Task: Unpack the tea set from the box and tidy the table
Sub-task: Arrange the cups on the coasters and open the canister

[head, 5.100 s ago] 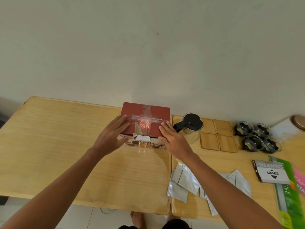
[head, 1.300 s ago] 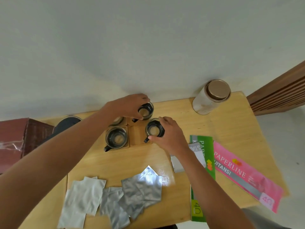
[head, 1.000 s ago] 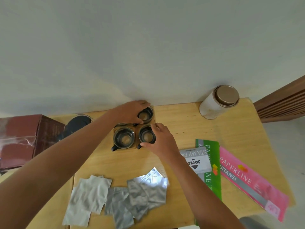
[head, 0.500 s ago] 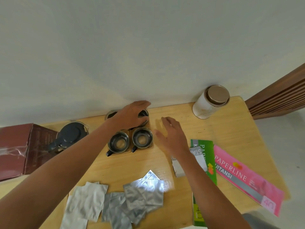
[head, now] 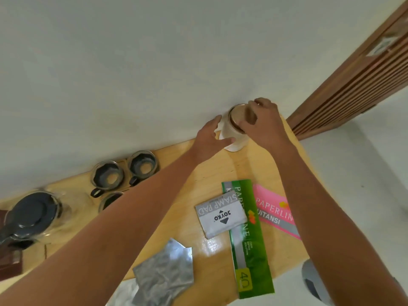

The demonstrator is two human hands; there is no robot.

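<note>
Soft, even daylight; wide-angle view, slightly smeared.

The light is diffuse with only faint shadows under the arms, and a bright glare patch sits on the worktop (head: 212, 248) beside the foil packets (head: 164, 274), which also glint. The wall (head: 132, 62) reads flat and pale. Straight lines bow toward the edges, as on the slatted door (head: 357, 85). The teapot (head: 31, 215) at the left edge looks blurred.
</note>
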